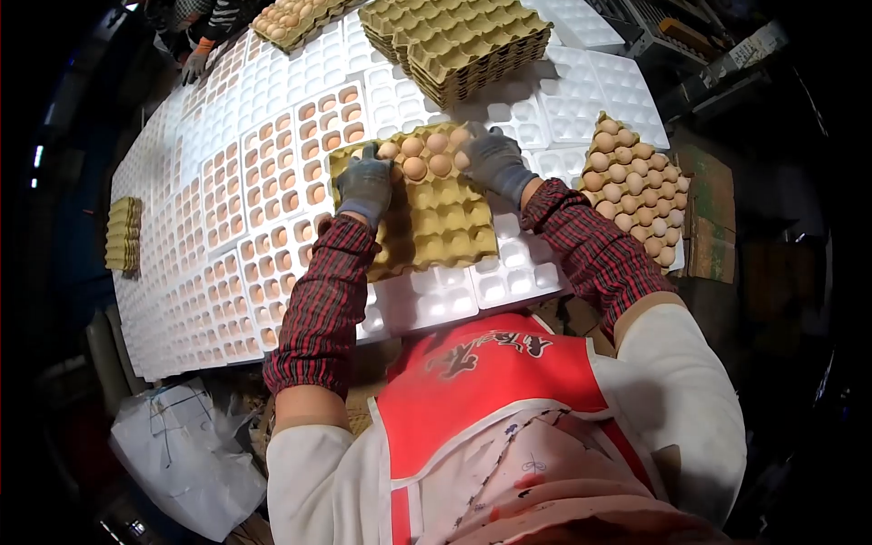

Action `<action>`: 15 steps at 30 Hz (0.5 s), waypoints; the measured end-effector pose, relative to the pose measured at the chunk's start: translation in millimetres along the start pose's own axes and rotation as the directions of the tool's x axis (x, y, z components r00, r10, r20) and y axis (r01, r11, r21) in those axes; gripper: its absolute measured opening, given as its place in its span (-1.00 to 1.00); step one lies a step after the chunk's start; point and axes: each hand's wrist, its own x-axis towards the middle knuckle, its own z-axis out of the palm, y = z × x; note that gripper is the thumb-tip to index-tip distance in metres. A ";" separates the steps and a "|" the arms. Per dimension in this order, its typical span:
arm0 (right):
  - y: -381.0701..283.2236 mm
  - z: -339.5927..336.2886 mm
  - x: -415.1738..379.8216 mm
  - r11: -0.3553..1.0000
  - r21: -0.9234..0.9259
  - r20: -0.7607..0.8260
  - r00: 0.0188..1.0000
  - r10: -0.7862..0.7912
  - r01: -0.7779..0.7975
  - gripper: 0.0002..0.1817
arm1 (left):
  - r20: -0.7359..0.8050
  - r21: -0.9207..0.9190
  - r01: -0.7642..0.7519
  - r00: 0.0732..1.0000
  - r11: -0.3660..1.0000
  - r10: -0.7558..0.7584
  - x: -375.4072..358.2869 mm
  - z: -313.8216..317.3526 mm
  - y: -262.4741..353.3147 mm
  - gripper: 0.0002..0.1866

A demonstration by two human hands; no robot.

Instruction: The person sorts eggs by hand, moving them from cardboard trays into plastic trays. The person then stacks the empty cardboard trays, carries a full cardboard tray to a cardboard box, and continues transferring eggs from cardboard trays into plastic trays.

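Both of my hands wear grey gloves. My left hand (365, 182) is at the left side of a yellow-green egg tray (436, 218), its fingers bent beside the eggs. My right hand (495, 162) is at the tray's upper right, with its fingers curled against the end of the egg group. Between the hands, several brown eggs (414, 167) sit in two rows at the far part of the tray. The near part of this tray shows bare cups. Whether either hand grips an egg is hidden by the gloves.
White foam trays (268, 173) cover the table, many holding eggs. A stack of pulp trays (459, 41) stands at the far side, a full egg tray (636, 186) at right, small stacked trays (123, 234) at far left. A co-worker's gloved hand (195, 64) is at upper left.
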 end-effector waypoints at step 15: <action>-98.0 10.1 -159.5 0.307 0.853 0.488 0.855 -0.178 -0.423 -0.56 | 0.038 -0.633 -0.089 0.989 0.769 0.145 -83.6 -35.4 -77.0 -0.45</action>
